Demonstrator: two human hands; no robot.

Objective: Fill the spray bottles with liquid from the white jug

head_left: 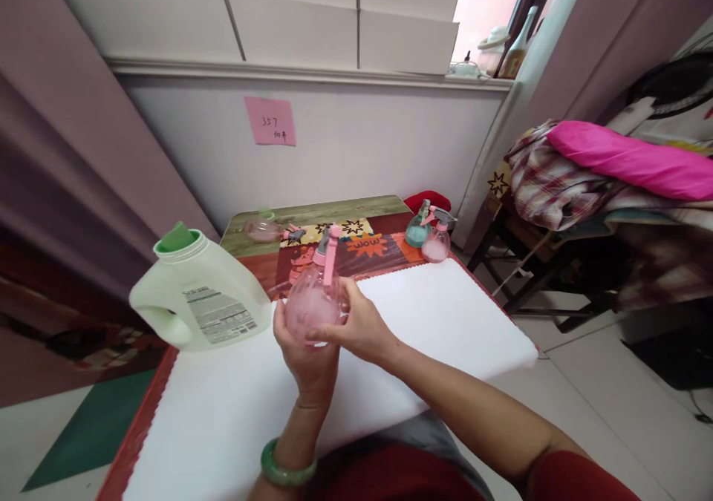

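Between my hands is a clear pink spray bottle (312,309) with a pink and grey trigger head, held slightly tilted above the white sheet. Cloudy liquid shows inside it. My left hand (309,364) wraps around its left side and base, a green bangle on that wrist. On the right side of the bottle, my right hand (362,325) grips with thumb and fingers. Left of my hands stands a large pale green jug (194,293) with a green piece in its mouth.
At the table's back left lies another pink spray bottle (263,229). A teal spray bottle (417,232) and a pink one (436,246) stand at the back right. White cloth (423,315) covers the table's front. Clothes are piled on a chair (535,263) to the right.
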